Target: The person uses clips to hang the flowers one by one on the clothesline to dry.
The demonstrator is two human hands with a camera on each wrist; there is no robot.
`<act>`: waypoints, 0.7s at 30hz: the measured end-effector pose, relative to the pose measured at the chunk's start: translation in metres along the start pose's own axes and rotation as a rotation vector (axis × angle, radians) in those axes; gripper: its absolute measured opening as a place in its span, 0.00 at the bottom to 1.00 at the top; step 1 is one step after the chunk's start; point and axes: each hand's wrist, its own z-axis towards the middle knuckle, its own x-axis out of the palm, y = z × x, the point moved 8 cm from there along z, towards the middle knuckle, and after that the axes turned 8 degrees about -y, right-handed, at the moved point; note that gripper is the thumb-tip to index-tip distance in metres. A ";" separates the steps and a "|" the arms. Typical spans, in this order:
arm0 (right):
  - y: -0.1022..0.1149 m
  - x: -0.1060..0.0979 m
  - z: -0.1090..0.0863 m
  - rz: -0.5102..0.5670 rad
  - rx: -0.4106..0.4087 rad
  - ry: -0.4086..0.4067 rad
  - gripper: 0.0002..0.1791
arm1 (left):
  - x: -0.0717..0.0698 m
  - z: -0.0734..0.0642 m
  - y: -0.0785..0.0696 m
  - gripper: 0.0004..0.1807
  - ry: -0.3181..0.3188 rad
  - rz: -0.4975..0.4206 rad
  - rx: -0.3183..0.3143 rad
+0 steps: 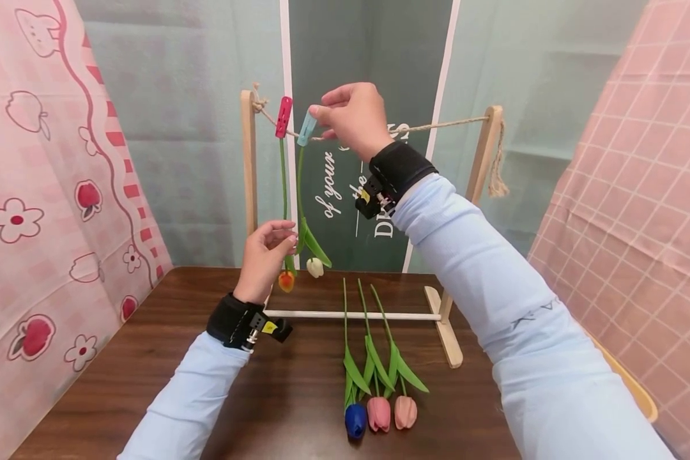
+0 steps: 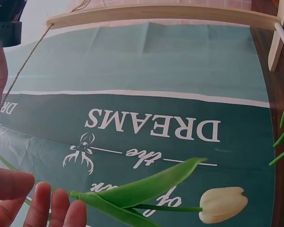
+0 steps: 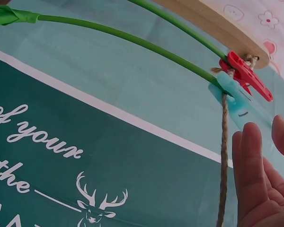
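The right hand [image 1: 353, 115] has its thumb held apart from the forefinger at the upper end of a light-blue clothespin [image 1: 306, 130]; whether they touch it cannot be told. That clothespin sits on a twine rope [image 1: 448, 125], its jaws on the stem of a white tulip [image 1: 315, 268]. The bloom hangs upside down, well below the right fingers and just right of and below the left ones.

The left hand [image 1: 267, 255] has loosely bent fingers, the thumb parted from the forefinger, beside the two hanging stems; no grip shows, and contact cannot be told. Just beneath those fingers hangs an orange tulip [image 1: 286, 281], its stem rising to a red clothespin [image 1: 283, 117] left of the right fingers.

Lower than the left fingers and to their right, a blue tulip [image 1: 355, 420], a pink tulip [image 1: 379, 414] and a peach tulip [image 1: 405, 412] lie side by side on the counter [image 1: 287, 396], blooms toward the person. Wooden posts stand on either side of the right hand: a left post [image 1: 248, 166] and a right post [image 1: 485, 153].
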 end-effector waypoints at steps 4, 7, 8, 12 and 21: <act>0.001 -0.003 -0.001 0.018 -0.006 -0.004 0.18 | -0.001 0.000 0.000 0.13 0.005 0.003 -0.002; 0.001 -0.005 -0.002 0.033 -0.008 -0.008 0.18 | -0.002 0.000 -0.001 0.14 0.012 0.016 -0.004; 0.001 -0.006 -0.002 0.035 -0.009 -0.010 0.17 | -0.002 0.000 -0.001 0.14 0.015 0.020 -0.005; -0.001 -0.009 -0.004 0.036 -0.010 -0.011 0.17 | -0.003 0.000 -0.001 0.14 0.024 0.018 -0.010; -0.008 -0.015 -0.015 0.032 -0.045 0.000 0.17 | -0.003 0.000 0.000 0.14 0.042 0.007 -0.039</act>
